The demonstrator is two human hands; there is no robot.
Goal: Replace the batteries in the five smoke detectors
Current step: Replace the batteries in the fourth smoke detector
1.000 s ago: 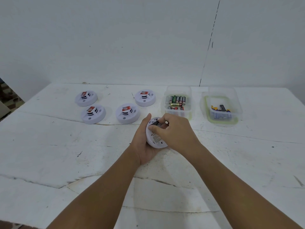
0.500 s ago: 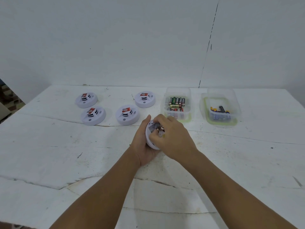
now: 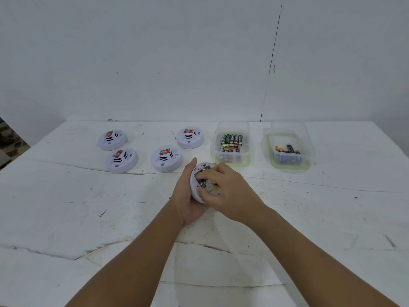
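My left hand (image 3: 186, 198) cups a white round smoke detector (image 3: 197, 193), its back turned up toward me with the battery bay uncovered. My right hand (image 3: 225, 191) lies over that back, thumb and fingers pinching a battery (image 3: 204, 184) at the bay. Whether the battery sits in or out of the bay I cannot tell. Several other detectors rest face up on the table at the back left: one at the far left (image 3: 112, 140), one in front of it (image 3: 121, 160), one in the middle (image 3: 166, 157), one behind that (image 3: 190, 137).
A clear tub (image 3: 232, 129) with several green, black and red batteries stands behind my hands. A second clear tub (image 3: 290, 131) further right holds several dark and purple batteries. The table (image 3: 66, 207) is white and cracked, with a white wall behind it.
My right hand's fingers slid from the detector's top edge down onto its back, and a battery now shows between them. The detector tilted a little more toward me.
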